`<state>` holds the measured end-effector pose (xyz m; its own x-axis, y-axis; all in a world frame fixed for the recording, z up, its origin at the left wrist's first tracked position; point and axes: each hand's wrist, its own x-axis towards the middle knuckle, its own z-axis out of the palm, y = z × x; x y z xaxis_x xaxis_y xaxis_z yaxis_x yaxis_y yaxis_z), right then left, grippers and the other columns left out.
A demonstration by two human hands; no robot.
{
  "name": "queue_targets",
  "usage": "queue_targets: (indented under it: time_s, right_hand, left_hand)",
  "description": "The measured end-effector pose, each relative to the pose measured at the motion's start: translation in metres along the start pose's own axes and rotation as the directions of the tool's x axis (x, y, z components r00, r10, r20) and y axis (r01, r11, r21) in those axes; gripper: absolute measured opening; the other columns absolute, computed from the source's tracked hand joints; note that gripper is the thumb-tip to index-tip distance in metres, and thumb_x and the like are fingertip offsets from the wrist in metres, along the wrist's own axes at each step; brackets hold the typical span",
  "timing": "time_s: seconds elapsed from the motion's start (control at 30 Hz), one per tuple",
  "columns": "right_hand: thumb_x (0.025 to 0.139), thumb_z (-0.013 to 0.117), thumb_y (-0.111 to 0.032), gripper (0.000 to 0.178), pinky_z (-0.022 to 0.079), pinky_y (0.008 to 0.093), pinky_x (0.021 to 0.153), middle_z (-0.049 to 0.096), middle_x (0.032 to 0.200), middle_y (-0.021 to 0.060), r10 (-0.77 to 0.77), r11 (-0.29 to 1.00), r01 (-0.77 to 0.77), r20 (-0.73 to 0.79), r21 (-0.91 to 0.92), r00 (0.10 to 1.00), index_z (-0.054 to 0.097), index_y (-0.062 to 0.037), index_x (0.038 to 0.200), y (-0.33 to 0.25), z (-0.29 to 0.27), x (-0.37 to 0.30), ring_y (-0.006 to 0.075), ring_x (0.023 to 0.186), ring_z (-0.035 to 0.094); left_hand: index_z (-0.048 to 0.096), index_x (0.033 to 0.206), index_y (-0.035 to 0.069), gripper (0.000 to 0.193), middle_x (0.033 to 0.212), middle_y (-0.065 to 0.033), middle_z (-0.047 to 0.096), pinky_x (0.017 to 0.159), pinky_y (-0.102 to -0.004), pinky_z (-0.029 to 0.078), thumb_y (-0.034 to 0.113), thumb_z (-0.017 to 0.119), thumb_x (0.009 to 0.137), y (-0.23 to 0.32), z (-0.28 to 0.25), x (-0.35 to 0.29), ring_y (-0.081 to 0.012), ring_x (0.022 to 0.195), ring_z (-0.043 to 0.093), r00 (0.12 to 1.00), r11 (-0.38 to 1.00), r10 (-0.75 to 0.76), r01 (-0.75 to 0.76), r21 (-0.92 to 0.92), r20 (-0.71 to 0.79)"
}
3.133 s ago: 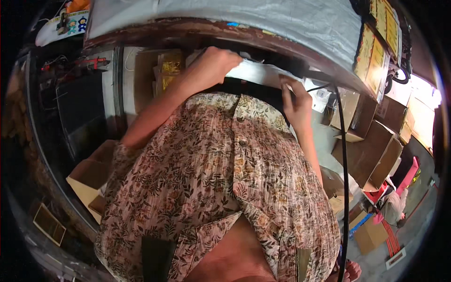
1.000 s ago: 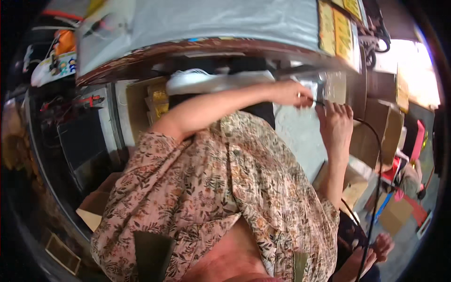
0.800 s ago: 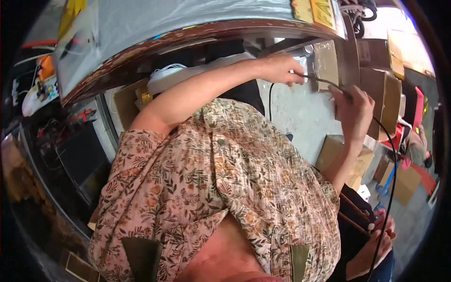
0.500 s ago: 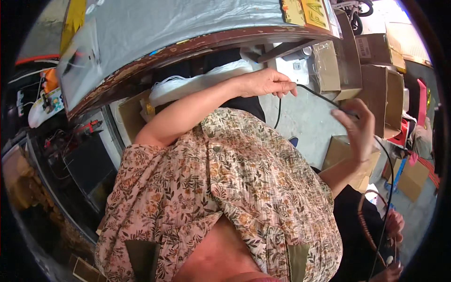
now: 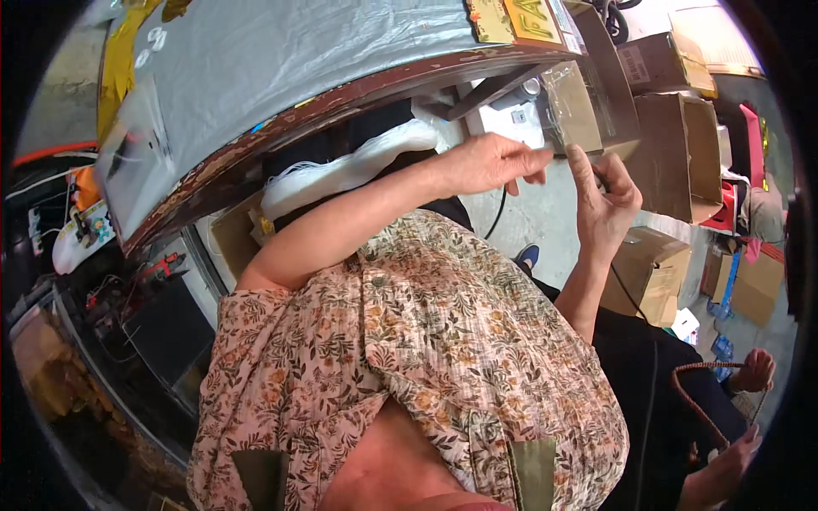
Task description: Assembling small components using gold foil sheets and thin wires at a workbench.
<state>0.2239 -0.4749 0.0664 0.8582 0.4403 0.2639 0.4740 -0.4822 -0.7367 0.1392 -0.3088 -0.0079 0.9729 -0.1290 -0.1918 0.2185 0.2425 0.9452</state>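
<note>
A thin black cord (image 5: pixel 494 220) hangs below my left hand (image 5: pixel 494 163), whose thumb and fingers are closed on it. My right hand (image 5: pixel 607 203) is close by on the right, its fingers curled round the same cord with the index finger pointing up. The cord's other stretch (image 5: pixel 628 295) comes out beneath my right wrist and runs down to the right, past dark clothing. Between my hands the short length of cord is mostly hidden by my fingers. Both hands are in the air, just in front of the table edge (image 5: pixel 341 98).
A grey-covered table (image 5: pixel 281 51) spans the front. Under it lies a bundle of white strands (image 5: pixel 349 170). Cardboard boxes (image 5: pixel 673 157) stand at the right, another box (image 5: pixel 648 268) nearer. At lower right, another person's hands (image 5: pixel 754 372) hold a brown braided cord (image 5: pixel 682 392).
My right hand has moved left and up, close to my left hand. The cord span between them has shortened. The other person's hands have moved apart, stretching the brown braided cord.
</note>
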Motion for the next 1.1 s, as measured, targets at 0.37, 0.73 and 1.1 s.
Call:
queue_targets:
  time_s: [0.37, 0.73, 1.1]
  right_hand:
    - [0.099, 0.049, -0.006, 0.025, 0.056, 0.0285, 0.074, 0.068, 0.111, 0.0242, 0.15, 0.647, -0.244, 0.193, 0.722, 0.97, 0.054, 0.0064, 0.12, -0.012, 0.008, 0.001, 0.0204, 0.087, 0.07]
    - [0.108, 0.036, -0.018, 0.028, 0.017, 0.0222, 0.034, 0.023, 0.053, -0.0067, 0.002, 0.062, -0.227, 0.228, 0.972, 0.974, 0.049, -0.0009, 0.125, 0.035, 0.001, 0.002, 0.0039, 0.038, 0.018]
    - [0.093, 0.062, -0.011, 0.029, 0.053, 0.0388, 0.073, 0.067, 0.1, 0.0253, -0.326, 0.884, 0.364, 0.174, -0.293, 0.929, 0.06, 0.0008, 0.12, -0.055, -0.001, 0.066, 0.0353, 0.087, 0.069]
  left_hand:
    - [0.06, 0.108, 0.006, 0.035, 0.081, 0.0037, 0.053, 0.078, -0.0235, 0.043, 0.037, 0.068, 0.095, -0.018, 0.005, -0.01, -0.0065, 0.082, 0.05, 0.994, 0.976, 0.06, -0.077, -0.202, -0.087]
    - [0.067, 0.12, 0.005, 0.031, 0.1, -0.0039, 0.067, 0.082, -0.0298, 0.05, 0.028, 0.063, 0.099, -0.032, 0.024, -0.011, -0.0103, 0.089, 0.061, 0.982, 0.987, 0.16, -0.162, 0.011, 0.104]
    - [0.07, 0.118, 0.004, 0.032, 0.089, -0.0034, 0.073, 0.075, -0.0336, 0.052, 0.026, 0.063, 0.096, -0.067, 0.04, 0.018, -0.0156, 0.081, 0.065, 0.944, 0.935, 0.326, -0.313, 0.168, -0.056]
